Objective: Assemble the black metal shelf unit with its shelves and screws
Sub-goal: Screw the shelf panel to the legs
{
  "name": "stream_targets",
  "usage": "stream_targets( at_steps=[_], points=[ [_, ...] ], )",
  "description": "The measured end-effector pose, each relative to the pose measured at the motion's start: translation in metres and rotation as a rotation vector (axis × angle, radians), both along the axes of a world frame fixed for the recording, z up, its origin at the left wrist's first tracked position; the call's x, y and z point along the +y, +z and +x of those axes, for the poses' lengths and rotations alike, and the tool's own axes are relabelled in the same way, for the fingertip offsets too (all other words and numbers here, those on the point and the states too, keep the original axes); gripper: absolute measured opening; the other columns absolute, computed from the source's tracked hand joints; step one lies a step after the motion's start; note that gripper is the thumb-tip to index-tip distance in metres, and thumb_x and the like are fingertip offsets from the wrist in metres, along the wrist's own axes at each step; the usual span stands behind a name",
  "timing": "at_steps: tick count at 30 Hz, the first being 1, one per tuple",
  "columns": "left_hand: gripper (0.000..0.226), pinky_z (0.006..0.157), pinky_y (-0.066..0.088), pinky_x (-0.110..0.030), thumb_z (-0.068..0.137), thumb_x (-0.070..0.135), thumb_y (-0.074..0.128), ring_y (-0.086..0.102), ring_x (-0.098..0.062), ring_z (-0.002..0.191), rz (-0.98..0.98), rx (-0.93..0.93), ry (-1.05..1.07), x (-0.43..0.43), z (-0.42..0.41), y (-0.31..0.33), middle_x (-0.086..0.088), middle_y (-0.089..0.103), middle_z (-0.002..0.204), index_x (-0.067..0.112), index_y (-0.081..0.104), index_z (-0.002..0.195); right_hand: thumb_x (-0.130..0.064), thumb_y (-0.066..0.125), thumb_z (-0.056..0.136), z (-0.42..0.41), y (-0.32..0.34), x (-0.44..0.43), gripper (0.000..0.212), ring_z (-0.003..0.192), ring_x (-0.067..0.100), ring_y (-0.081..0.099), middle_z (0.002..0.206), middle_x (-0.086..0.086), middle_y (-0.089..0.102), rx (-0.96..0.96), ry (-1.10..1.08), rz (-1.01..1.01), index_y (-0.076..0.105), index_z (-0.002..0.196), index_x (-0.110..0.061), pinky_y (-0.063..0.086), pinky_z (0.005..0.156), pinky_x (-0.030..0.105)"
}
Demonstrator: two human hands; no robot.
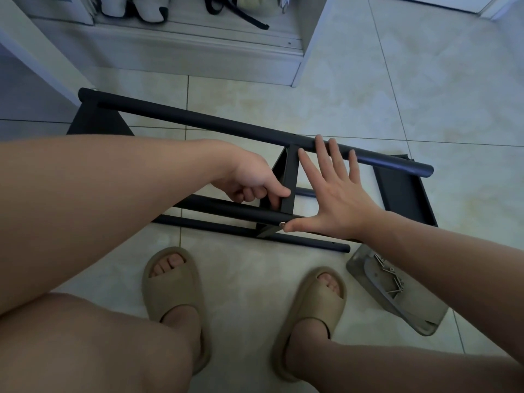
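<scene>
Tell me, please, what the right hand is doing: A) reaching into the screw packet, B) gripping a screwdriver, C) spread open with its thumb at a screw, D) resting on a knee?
C: the right hand is spread open, its thumb tip against the screw on the near pole.

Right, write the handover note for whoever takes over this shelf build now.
Left hand: grips the middle shelf, steadying it between the poles.
Right hand: open and spread, fingertips on the far pole, thumb against a screw at the near pole.
Done: the frame lies on its side on the floor, with an end shelf at its left end. I cannot tell whether the screw is tight.
Left: a third shelf lies at the right and seems unattached. Spare screws are in the clear packet by the right foot.
</scene>
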State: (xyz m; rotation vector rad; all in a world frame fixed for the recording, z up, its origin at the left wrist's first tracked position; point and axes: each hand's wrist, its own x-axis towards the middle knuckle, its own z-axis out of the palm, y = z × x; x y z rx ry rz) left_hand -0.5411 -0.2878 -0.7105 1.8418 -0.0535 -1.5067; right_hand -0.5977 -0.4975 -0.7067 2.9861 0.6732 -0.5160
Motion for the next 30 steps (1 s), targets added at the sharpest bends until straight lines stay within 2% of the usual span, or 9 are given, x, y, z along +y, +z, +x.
stream_targets(
  at_steps=[6,11,15,17,19,20,23,26,30],
  points=[
    [0.037,0.054,0.022,-0.024,0.097,0.041,0.062,0.022,-0.011,0.050,-0.040,0.043,-0.002,0.002,0.004,-0.005,0.006,0.021,0.056,0.006,0.071,0.105,-0.108,0.022,0.055,0.005,-0.003,0.005,0.142,0.153,0.032,-0.024,0.167,0.012,-0.024,-0.023,0.044,0.032,-0.010,0.162,-0.021,-0.013,0.121,0.061],
    [0.038,0.056,0.022,-0.025,0.096,0.043,0.061,0.022,-0.010,0.051,-0.064,0.070,0.005,0.004,0.006,-0.008,0.007,0.021,0.057,0.008,0.071,0.106,-0.105,0.031,0.059,0.005,-0.006,0.004,0.137,0.156,0.037,-0.003,0.169,0.016,-0.001,-0.072,0.046,0.091,0.010,0.164,-0.018,-0.001,0.123,0.063],
    [0.036,0.057,0.022,-0.025,0.096,0.044,0.059,0.023,-0.011,0.054,-0.089,0.155,0.014,0.008,0.008,-0.010,0.006,0.022,0.060,0.012,0.072,0.104,-0.104,0.031,0.062,0.005,-0.009,0.003,0.135,0.155,0.038,0.002,0.169,0.018,0.005,-0.096,0.052,0.126,0.014,0.163,-0.017,0.002,0.122,0.064],
    [0.027,0.058,0.025,-0.024,0.098,0.036,0.055,0.028,-0.010,0.055,-0.115,0.218,0.065,0.010,0.010,-0.015,0.005,0.029,0.063,0.014,0.069,0.102,-0.104,0.029,0.063,0.005,-0.011,0.002,0.134,0.156,0.037,0.000,0.169,0.017,0.003,-0.101,0.051,0.133,0.013,0.163,-0.017,0.001,0.123,0.063],
    [0.017,0.058,0.030,-0.021,0.096,0.020,0.053,0.037,-0.010,0.057,-0.125,0.221,0.165,0.012,0.012,-0.022,0.002,0.040,0.067,0.011,0.066,0.103,-0.105,0.027,0.063,0.004,-0.012,0.002,0.134,0.156,0.036,-0.003,0.169,0.016,0.001,-0.101,0.046,0.137,0.011,0.163,-0.018,-0.002,0.124,0.061],
    [0.018,0.057,0.033,-0.021,0.094,0.010,0.049,0.040,-0.010,0.059,-0.115,0.204,0.220,0.013,0.013,-0.026,0.000,0.046,0.070,0.007,0.065,0.104,-0.105,0.026,0.063,0.004,-0.013,0.002,0.133,0.156,0.035,-0.005,0.169,0.016,0.000,-0.098,0.044,0.139,0.010,0.164,-0.019,-0.003,0.124,0.061],
    [0.039,0.055,0.041,-0.020,0.088,-0.012,0.032,0.048,-0.012,0.063,-0.075,0.149,0.308,0.013,0.016,-0.035,-0.005,0.054,0.077,0.005,0.064,0.103,-0.105,0.024,0.062,0.005,-0.012,0.002,0.134,0.156,0.034,-0.008,0.169,0.015,-0.002,-0.088,0.041,0.141,0.009,0.164,-0.019,-0.004,0.124,0.060],
    [0.045,0.058,0.048,-0.020,0.089,-0.019,0.027,0.057,-0.014,0.070,-0.072,0.136,0.327,0.009,0.016,-0.040,-0.009,0.061,0.088,0.005,0.062,0.102,-0.105,0.023,0.062,0.006,-0.011,0.002,0.135,0.156,0.033,-0.010,0.170,0.014,-0.004,-0.077,0.040,0.134,0.008,0.164,-0.019,-0.004,0.123,0.061],
    [0.044,0.077,0.060,-0.024,0.096,-0.017,0.027,0.072,-0.020,0.101,-0.104,0.172,0.294,0.005,0.014,-0.042,-0.018,0.070,0.117,0.004,0.060,0.116,-0.104,0.025,0.062,0.006,-0.012,0.002,0.134,0.156,0.034,-0.009,0.170,0.014,-0.003,-0.080,0.044,0.136,0.008,0.164,-0.018,-0.003,0.123,0.061]
  ],
)
